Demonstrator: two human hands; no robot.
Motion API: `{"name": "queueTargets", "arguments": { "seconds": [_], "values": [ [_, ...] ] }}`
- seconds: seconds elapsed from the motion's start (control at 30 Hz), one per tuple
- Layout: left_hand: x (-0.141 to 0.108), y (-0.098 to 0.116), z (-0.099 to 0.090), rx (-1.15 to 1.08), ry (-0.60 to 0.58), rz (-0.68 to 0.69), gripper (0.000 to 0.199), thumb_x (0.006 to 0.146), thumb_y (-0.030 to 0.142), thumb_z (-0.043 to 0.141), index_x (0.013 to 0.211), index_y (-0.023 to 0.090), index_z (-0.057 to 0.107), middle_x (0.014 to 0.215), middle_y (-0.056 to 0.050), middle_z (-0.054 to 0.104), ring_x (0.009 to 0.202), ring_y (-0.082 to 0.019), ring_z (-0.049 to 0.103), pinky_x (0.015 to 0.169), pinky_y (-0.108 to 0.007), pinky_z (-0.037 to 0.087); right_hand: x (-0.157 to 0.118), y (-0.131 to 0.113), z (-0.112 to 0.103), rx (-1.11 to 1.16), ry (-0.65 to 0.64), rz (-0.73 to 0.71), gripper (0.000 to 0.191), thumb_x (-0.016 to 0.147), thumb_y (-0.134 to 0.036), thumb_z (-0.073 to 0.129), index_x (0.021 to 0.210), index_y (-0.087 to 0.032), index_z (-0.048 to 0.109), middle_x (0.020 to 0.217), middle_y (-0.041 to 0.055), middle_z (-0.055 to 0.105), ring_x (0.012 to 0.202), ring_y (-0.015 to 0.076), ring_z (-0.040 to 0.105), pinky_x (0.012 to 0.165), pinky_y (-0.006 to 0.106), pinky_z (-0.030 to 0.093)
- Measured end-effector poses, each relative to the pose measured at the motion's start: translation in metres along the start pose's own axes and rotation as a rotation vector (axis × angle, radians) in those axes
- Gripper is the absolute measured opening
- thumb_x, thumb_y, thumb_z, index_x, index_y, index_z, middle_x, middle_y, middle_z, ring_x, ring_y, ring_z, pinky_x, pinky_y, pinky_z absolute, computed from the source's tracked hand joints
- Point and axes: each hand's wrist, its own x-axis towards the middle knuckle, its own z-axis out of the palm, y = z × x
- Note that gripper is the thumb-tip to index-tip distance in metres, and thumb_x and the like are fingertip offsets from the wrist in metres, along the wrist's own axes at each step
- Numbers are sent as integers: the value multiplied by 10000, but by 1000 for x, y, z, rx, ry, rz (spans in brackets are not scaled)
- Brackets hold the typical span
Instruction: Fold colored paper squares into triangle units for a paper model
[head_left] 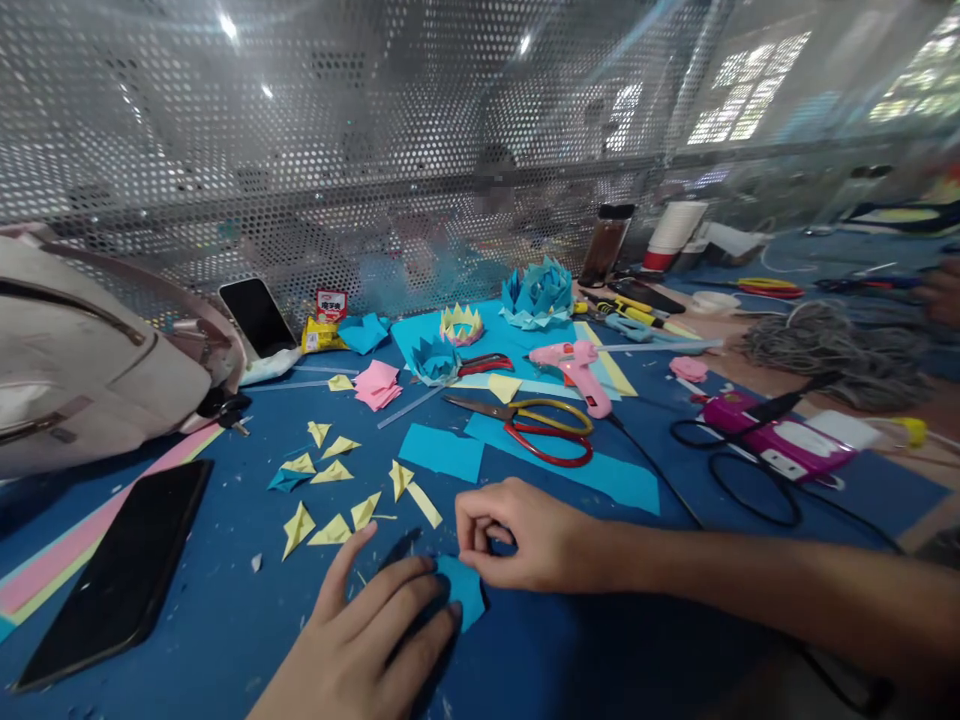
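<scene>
A small blue paper piece (463, 592) lies on the blue table (225, 590) near the front. My left hand (375, 630) rests with its fingers spread, their tips on the left part of this paper. Curled above the paper's upper right edge, my right hand (525, 535) has thumb and forefinger pressed together; what is between them, if anything, is too small to tell. Folded yellow paper pieces (332, 472) are scattered beyond my left hand. Behind my right hand lie blue paper strips (442, 453) and scissors with yellow and red handles (551, 430).
A pink glue gun (574, 370) with a black cable stands beyond the scissors. Blue paper flowers (538, 293) sit farther back. A black phone (120, 570) and a pale bag (90, 350) are at left. At right are a magenta power strip (772, 435) and grey yarn (836, 350).
</scene>
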Motion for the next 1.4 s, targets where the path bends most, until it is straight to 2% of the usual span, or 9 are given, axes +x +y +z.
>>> {"name": "queueTargets", "arguments": {
  "seconds": [0.27, 0.33, 0.4, 0.5, 0.7, 0.83, 1.03, 1.13, 1.4],
  "values": [
    [-15, -7, 16, 44, -25, 37, 393, 1092, 271, 342, 1110, 226, 733, 1157, -45, 713, 1110, -176, 621, 1238, -501, 142, -3, 9, 0, -303, 50, -110, 121, 834, -140, 689, 792, -172, 580, 660, -42, 570, 679, 115, 523, 629, 231, 339],
    [-14, -11, 11, 68, -73, 56, 387, 1094, 287, 343, 1169, 245, 720, 1193, -48, 702, 1144, -180, 606, 1241, -500, 122, -3, 10, 0, -304, 47, -122, 126, 845, -146, 710, 800, -171, 595, 693, -36, 592, 696, 112, 537, 630, 228, 341],
    [-12, -14, 4, 102, -247, 136, 359, 1090, 324, 373, 1304, 259, 654, 1280, -70, 669, 1220, -190, 576, 1246, -503, 63, -2, 11, -1, -295, 47, -130, 121, 852, -159, 728, 811, -173, 615, 725, -32, 616, 711, 111, 549, 640, 224, 349],
    [-12, -19, -1, 147, -329, 156, 376, 1085, 343, 390, 1408, 274, 570, 1386, -113, 607, 1244, -199, 568, 1240, -527, 28, -2, 13, -2, -313, 52, -151, 86, 878, -182, 715, 835, -178, 642, 746, -23, 643, 725, 121, 551, 638, 232, 349],
    [-16, -22, 6, 117, -316, 135, 411, 1074, 392, 409, 1454, 280, 520, 1472, -130, 538, 1122, -189, 617, 1208, -548, 243, 0, 17, -4, -268, 75, -170, 57, 903, -206, 689, 855, -180, 672, 772, -7, 677, 731, 132, 563, 658, 249, 367],
    [-18, -22, 6, 126, -319, 122, 401, 1068, 349, 448, 1461, 302, 509, 1493, -107, 524, 1127, -168, 617, 1237, -554, 128, 2, 18, -4, -204, 78, -135, 73, 854, -188, 745, 806, -185, 689, 732, -28, 670, 718, 119, 569, 669, 252, 369],
    [-13, -25, 3, 123, -331, 139, 384, 1077, 308, 415, 1443, 299, 532, 1492, -91, 531, 1146, -161, 622, 1242, -534, 122, 2, 22, -4, -184, 82, -195, 86, 871, -182, 738, 798, -183, 692, 721, -32, 670, 713, 115, 560, 701, 261, 366],
    [-12, -26, 3, 130, -343, 160, 387, 1084, 251, 382, 1433, 300, 543, 1472, -92, 553, 1115, -147, 637, 1246, -537, 27, 1, 24, -6, -222, 89, -211, 76, 885, -255, 751, 859, -195, 713, 749, -24, 676, 743, 128, 540, 680, 259, 354],
    [-13, -28, 3, 175, -340, 180, 375, 1078, 237, 401, 1405, 308, 569, 1439, -69, 589, 1145, -163, 624, 1236, -578, -9, -2, 31, -7, -349, 86, -379, 241, 1011, -403, 579, 986, -224, 738, 807, 2, 688, 733, 142, 481, 722, 307, 343]
  ]
}}
